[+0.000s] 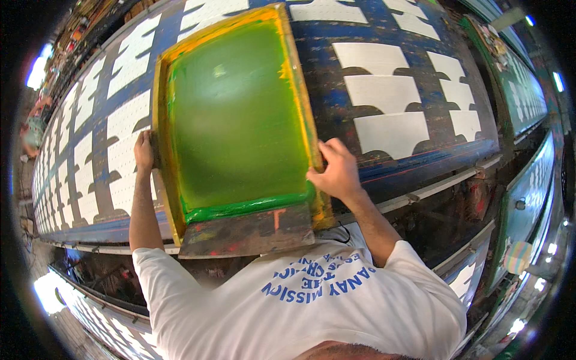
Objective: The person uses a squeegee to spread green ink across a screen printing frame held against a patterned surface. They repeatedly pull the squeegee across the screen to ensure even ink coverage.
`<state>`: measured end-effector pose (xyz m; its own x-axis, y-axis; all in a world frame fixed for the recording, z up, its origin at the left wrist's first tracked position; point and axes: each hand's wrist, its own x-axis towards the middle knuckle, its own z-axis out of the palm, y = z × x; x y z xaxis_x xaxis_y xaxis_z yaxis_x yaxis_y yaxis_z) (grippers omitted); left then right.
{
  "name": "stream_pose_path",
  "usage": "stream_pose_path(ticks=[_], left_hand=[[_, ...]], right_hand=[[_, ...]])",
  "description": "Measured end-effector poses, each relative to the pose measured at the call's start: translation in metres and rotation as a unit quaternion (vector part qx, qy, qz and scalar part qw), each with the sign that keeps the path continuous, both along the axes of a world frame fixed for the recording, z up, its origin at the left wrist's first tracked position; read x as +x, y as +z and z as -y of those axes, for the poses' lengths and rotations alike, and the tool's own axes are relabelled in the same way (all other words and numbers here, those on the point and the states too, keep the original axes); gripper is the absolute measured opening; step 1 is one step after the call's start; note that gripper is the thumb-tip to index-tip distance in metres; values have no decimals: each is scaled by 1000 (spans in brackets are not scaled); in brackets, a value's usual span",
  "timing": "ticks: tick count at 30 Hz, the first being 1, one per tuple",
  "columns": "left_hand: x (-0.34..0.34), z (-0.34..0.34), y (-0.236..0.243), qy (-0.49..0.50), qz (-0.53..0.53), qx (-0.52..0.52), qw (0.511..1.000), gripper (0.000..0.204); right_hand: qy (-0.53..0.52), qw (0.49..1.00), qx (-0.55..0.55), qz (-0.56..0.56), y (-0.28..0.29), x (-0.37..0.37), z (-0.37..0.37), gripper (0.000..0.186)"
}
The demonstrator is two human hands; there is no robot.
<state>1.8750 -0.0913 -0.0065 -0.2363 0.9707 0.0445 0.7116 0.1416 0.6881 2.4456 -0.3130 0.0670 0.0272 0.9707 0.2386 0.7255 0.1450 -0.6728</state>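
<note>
A large screen printing frame (292, 72) with paint-stained yellow wooden sides lies slightly tilted before me, over the table. Its mesh (231, 120) looks translucent green. Thick green ink (249, 207) runs in a band along the near end. A dark, paint-smeared wooden board (246, 233) leans across that near end, close to my chest. My left hand (144, 151) is closed at the frame's left side, its fingertips partly hidden by the edge. On the right side, my right hand (338, 170) grips the frame with thumb and fingers bent round the rail.
White cut fabric pieces (384, 90) with curved notches lie in rows on the long blue-and-dark table (318, 78). A rail (414, 197) runs along its near edge. More tables with white pieces (522, 90) stand to the right and behind me. Another person (33, 132) is at the far left.
</note>
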Motion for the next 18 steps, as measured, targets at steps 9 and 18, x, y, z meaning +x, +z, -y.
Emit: stream_pose_path(ticks=[9, 18], left_hand=[[148, -15, 60, -43, -51, 36, 997, 43], [418, 17, 42, -26, 5, 73, 997, 43]], right_hand=[[-10, 999, -41, 1, 1, 172, -16, 67], [-37, 999, -29, 17, -25, 407, -7, 57]])
